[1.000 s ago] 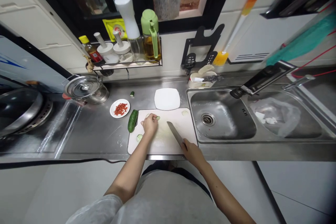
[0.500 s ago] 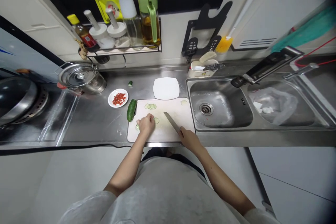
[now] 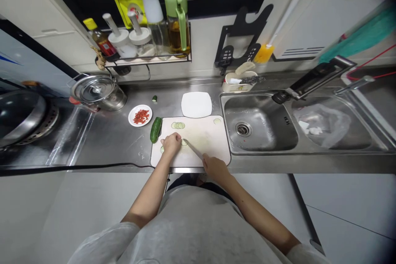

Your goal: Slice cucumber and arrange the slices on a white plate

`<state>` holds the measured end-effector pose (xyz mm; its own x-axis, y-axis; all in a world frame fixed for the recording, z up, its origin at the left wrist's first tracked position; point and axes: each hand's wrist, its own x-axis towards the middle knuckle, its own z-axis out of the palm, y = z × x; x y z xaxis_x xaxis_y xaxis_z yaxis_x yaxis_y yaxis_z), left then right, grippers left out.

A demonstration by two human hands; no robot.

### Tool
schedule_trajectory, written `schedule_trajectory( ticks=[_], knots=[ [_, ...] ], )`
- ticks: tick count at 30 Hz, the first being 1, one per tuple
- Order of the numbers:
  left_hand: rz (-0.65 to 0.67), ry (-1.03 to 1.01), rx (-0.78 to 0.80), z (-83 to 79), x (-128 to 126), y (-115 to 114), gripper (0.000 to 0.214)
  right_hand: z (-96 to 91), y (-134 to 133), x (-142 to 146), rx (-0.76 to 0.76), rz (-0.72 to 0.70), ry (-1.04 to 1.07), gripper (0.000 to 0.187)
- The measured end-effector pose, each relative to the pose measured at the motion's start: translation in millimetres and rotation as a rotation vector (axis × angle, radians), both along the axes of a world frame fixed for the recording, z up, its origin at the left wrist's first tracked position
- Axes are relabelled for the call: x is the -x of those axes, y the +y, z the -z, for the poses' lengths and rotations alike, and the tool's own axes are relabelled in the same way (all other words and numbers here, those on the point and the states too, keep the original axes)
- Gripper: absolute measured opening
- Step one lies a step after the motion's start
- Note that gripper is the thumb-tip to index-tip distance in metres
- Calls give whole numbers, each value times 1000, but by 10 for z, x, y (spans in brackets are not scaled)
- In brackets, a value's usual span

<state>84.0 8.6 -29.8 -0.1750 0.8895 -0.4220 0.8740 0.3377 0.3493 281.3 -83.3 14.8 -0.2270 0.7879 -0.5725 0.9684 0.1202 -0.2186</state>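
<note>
My right hand (image 3: 215,168) is wrapped round the handle of a kitchen knife (image 3: 194,149), its blade slanting up and left over the pale cutting board (image 3: 213,144). The blade's tip meets a cucumber slice (image 3: 184,142). Just left of that slice is my left hand (image 3: 172,144), with fingers drawn together; whether they pinch anything is hidden. Part of another slice (image 3: 162,149) shows at its left side. Several overlapping cucumber slices (image 3: 177,125) lie farther up the board, and a slice (image 3: 217,121) rests near its upper right corner. A cucumber (image 3: 156,130) leans along the board's left edge.
Behind the board lies a white square plate (image 3: 196,104). A round plate of red chopped pieces (image 3: 141,116) and a cucumber end (image 3: 154,98) are to the left, then a lidded pot (image 3: 113,98). The sink (image 3: 260,142) borders the board's right side.
My right hand has moved the knife left, bringing its tip from the open board to the slice beside my left hand. The left hand has stayed nearly in place.
</note>
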Motion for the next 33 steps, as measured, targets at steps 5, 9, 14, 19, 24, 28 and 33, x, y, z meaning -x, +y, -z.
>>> schedule_trajectory(
  ticks=[5,9,14,19,24,28,33],
  knots=[
    [-9,-41,7,-15,18,13,11,16,1,20,15,-16,-7,32],
    [-15,-39,0,-10,20,17,11,8,3,38,-6,-30,-18,32],
    [-15,-31,8,-11,16,24,12,-30,16,63,-18,-40,-33,31],
    [-13,-29,11,-12,15,28,12,-32,16,87,-21,-52,-61,30],
    [0,-12,16,-2,12,37,11,-50,55,127,-15,-81,-70,30],
    [8,-3,28,-9,5,43,11,-152,140,157,20,-104,-75,30],
    [10,8,30,-22,-2,42,11,-269,235,165,30,-137,-66,28]
  ],
)
